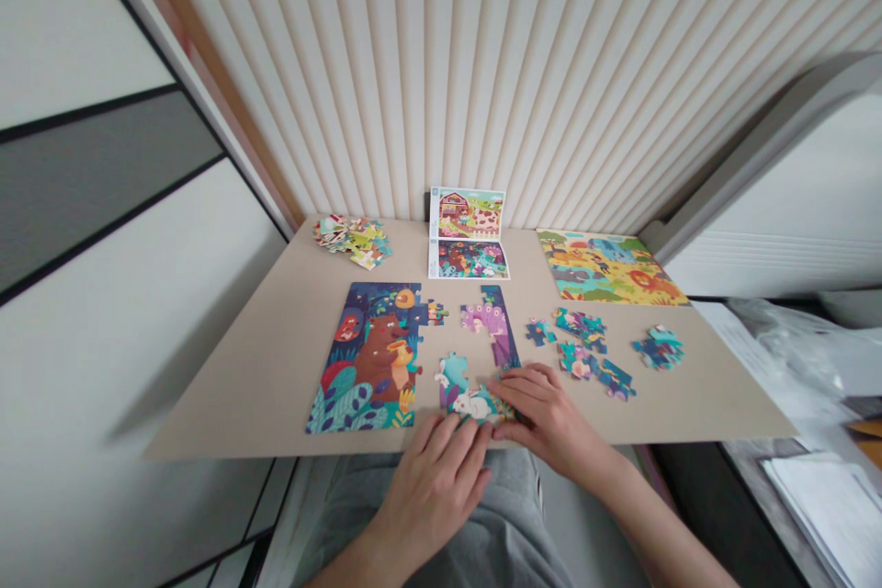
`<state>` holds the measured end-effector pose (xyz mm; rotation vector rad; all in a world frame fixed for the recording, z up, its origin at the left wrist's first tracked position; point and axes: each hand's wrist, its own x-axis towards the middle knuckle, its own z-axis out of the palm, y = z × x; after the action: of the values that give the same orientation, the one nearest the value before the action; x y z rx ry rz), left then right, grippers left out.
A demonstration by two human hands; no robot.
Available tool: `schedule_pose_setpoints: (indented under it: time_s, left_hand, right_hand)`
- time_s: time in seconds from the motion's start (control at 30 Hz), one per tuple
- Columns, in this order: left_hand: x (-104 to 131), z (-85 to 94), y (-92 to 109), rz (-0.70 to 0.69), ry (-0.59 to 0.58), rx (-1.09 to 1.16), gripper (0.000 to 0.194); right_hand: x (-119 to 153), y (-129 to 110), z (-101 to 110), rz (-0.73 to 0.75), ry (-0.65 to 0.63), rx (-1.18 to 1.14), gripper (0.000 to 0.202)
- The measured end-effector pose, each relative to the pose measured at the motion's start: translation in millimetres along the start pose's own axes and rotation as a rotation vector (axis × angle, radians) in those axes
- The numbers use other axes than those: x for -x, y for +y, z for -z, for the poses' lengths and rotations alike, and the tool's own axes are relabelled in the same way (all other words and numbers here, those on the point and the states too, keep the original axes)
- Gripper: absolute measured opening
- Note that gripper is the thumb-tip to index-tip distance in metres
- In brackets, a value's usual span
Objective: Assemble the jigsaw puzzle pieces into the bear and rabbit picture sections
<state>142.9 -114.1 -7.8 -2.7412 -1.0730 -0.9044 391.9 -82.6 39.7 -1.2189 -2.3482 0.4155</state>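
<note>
My left hand lies at the table's front edge, its fingers close together and touching the lower edge of the rabbit section. My right hand rests on the right end of that section, fingertips on the pieces, hiding part of them. Left of them lies the joined bear section, with a small piece attached at its upper right. The purple section with a dark border strip is just above my right hand. There are gaps between these sections.
Loose pieces lie to the right, with a small pile beyond them. Another pile sits at the back left. A picture card stands at the back centre. A finished animal puzzle lies at the back right.
</note>
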Motion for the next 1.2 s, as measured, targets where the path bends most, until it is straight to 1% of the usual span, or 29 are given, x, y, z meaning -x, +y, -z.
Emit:
schedule_pose_setpoints:
  time_s: [0.07, 0.13, 0.23, 0.33, 0.5, 0.67, 0.83, 1.03, 1.2]
  left_hand:
    - [-0.1, -3.4, 1.1, 0.006, 0.002, 0.001, 0.040]
    - [1.5, -4.3, 0.9, 0.006, 0.012, 0.002, 0.040]
    - [4.1, -1.8, -0.7, 0.007, 0.013, -0.001, 0.040]
    - [3.0, 3.5, -2.5, 0.009, -0.024, -0.019, 0.040]
    - [-3.8, 9.8, -2.1, 0.015, -0.010, -0.048, 0.039]
    - [-6.0, 9.3, -0.6, 0.020, -0.010, -0.045, 0.040]
    - [-7.7, 9.2, -1.4, 0.013, -0.007, -0.035, 0.039]
    - [-8.3, 11.2, -1.8, 0.007, -0.002, -0.039, 0.040]
    - [-6.3, 10.6, -2.6, 0.008, -0.014, -0.032, 0.040]
  right_hand:
    - [6.4, 2.1, 1.5, -0.025, 0.016, 0.021, 0.058]
    - [15.3, 5.0, 2.7, -0.062, 0.050, 0.056, 0.052]
    - [29.0, 9.5, 1.7, -0.105, 0.094, 0.089, 0.045]
    - [36.9, 12.0, -2.3, -0.108, 0.106, 0.085, 0.042]
    - [37.3, 12.6, -7.1, -0.109, 0.109, 0.080, 0.036]
    - [37.6, 13.3, -9.6, -0.098, 0.131, 0.076, 0.035]
    - [39.8, 14.7, -11.8, -0.109, 0.121, 0.061, 0.032]
    - [37.6, 11.9, -12.8, -0.102, 0.160, 0.066, 0.032]
    - [36.4, 9.9, -12.3, -0.017, 0.165, 0.182, 0.033]
